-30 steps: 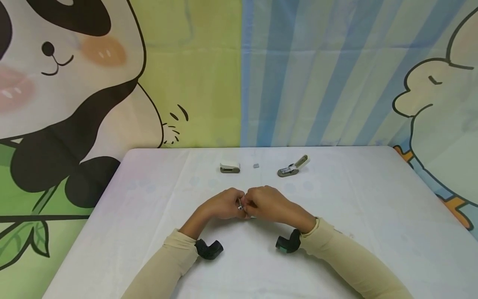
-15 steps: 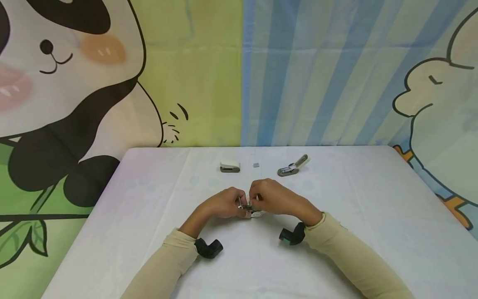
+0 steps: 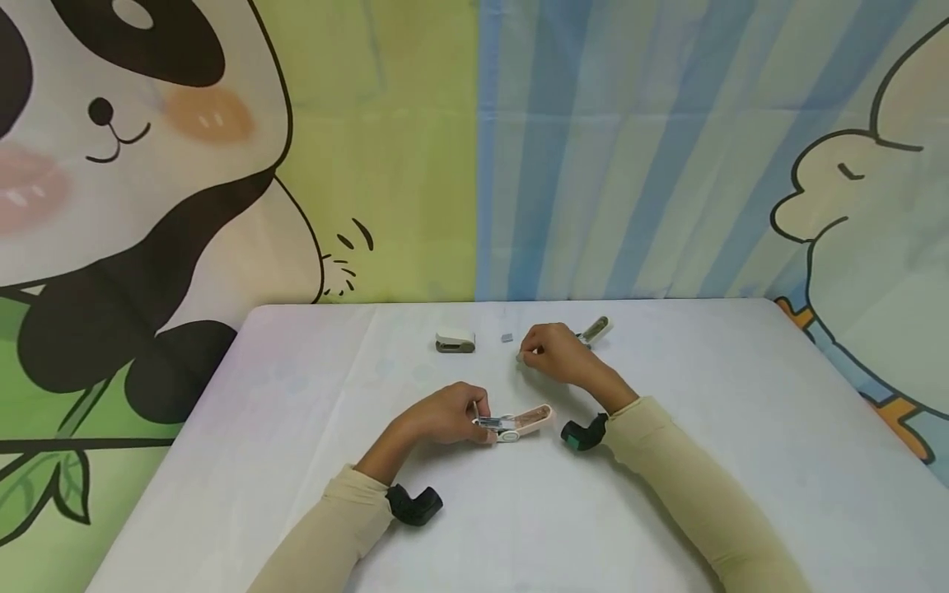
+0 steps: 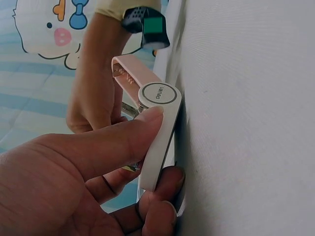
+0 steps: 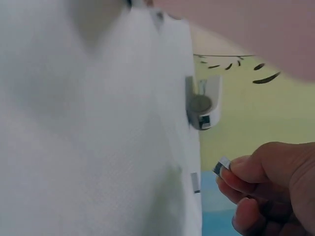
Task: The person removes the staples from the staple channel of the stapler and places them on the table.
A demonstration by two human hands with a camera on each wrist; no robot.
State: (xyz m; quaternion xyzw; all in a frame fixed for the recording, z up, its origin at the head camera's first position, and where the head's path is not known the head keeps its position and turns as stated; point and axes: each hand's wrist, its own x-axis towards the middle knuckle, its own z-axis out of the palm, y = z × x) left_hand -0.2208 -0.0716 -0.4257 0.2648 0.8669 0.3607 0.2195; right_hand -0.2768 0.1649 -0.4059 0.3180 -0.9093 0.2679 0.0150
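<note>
My left hand [image 3: 445,414] grips a white and pink stapler [image 3: 532,421], its lid swung open and angled up to the right. In the left wrist view the thumb presses on the white base [image 4: 160,140] beside the round hinge, with fingertips underneath. Farther back and to the right, my right hand [image 3: 559,356] pinches a short strip of staples [image 5: 223,164] between thumb and forefinger, above the table. A second small strip of staples [image 3: 507,338] lies on the table just left of that hand.
A closed white and grey stapler [image 3: 455,342] stands at the back of the white table [image 3: 296,461]. Another stapler [image 3: 596,330], opened, lies at the back right, partly hidden behind the right hand. A printed cloth [image 3: 415,165] hangs behind the table.
My right hand has left the pink stapler and moved back and right, carrying a staple strip. The left hand stays in place, and the opened stapler now shows fully.
</note>
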